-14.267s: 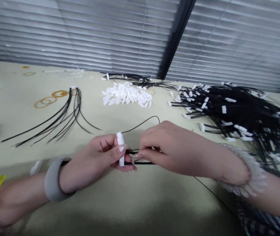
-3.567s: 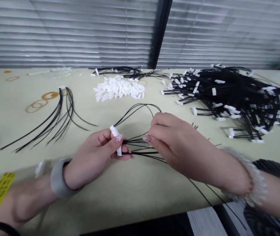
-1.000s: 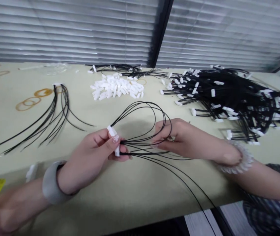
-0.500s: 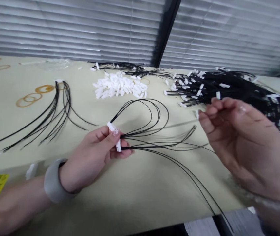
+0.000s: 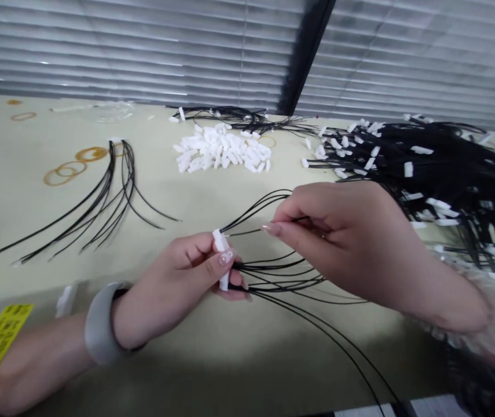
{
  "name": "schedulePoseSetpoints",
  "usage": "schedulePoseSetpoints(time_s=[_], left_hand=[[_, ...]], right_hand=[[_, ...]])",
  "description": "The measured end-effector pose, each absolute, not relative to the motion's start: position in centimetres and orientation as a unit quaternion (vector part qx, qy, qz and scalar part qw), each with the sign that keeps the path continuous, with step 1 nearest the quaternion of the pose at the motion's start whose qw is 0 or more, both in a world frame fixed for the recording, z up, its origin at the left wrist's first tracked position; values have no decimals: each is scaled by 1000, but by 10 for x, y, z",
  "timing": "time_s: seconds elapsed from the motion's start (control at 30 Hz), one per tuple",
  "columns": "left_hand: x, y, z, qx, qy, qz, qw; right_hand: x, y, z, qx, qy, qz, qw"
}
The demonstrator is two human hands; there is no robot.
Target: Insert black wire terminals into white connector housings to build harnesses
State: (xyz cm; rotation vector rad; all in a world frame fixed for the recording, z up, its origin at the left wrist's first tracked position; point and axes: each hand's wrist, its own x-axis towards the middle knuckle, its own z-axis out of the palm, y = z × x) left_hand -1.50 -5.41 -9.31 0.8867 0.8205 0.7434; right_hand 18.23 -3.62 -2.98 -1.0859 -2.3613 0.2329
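Note:
My left hand [image 5: 199, 269] pinches a white connector housing [image 5: 220, 240] between thumb and fingers. Several thin black wires [image 5: 268, 267] run out of the housing's right side; some loop back to its upper end. Closed thumb-to-finger, my right hand [image 5: 338, 231] grips one black wire [image 5: 246, 233]. That wire's bare metal tip lies right at the housing's upper part; whether it is inside a slot I cannot tell. Part of the loops is hidden behind my right hand.
A pile of white housings [image 5: 223, 149] lies behind my hands. At the right is a heap of finished-looking black cables [image 5: 442, 159] with white ends. Loose black wires [image 5: 108, 197] from another housing spread at left, beside yellow rubber bands [image 5: 91, 154]. Window blinds [image 5: 121, 46] rise behind.
My right hand has come left and down from near the cable heap to the housing, now with a wire in its fingers. My left hand still holds the housing, slightly lower and further right.

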Motion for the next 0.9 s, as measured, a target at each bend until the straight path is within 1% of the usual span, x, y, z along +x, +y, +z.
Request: schedulePoseSetpoints(time_s=[0.27,0.6,0.7,0.83,0.9], left_hand=[[-15,-54,-95,408,365,337,767],[-12,-55,-89,431,386,335,744],[-11,-55,-86,442,401,327,733],[-11,-55,-84,468,405,316,719],[-11,-54,-84,475,405,311,716]], right_hand=[[182,-34,-31,-412,-871,94,251],[183,-33,-32,-421,-875,103,217],[179,-30,-32,-427,-881,90,183],[173,-27,-32,-401,-906,85,105],[168,-25,-31,-389,-913,86,84]])
